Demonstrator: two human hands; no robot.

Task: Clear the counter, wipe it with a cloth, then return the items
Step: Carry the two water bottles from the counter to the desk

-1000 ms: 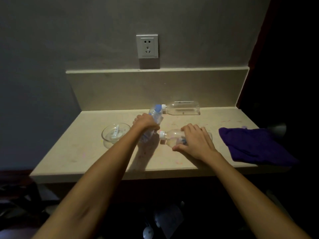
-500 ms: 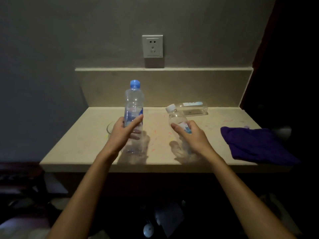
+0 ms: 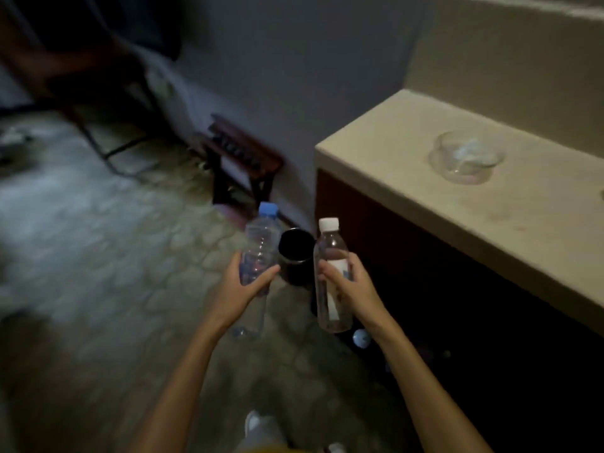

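My left hand (image 3: 241, 289) grips a clear plastic bottle with a blue cap (image 3: 261, 237), held upright over the floor to the left of the counter. My right hand (image 3: 351, 289) grips a clear bottle with a white cap (image 3: 330, 253), also upright, close beside the first. The beige counter (image 3: 539, 223) lies to the right, and a glass bowl (image 3: 465, 156) sits on it near its left end. The cloth and the third bottle are out of view.
A dark round bin (image 3: 295, 253) stands on the stone-patterned floor just behind the two bottles, against the counter's dark side. A low dark wooden rack (image 3: 243, 155) stands by the wall. A chair frame (image 3: 98, 93) is at the far left. A small bottle cap (image 3: 361, 338) lies under the counter.
Both bottles left the counter and now hang over the floor to its left. The view has swung left and down, so the cloth, third bottle and wall socket are gone from sight.
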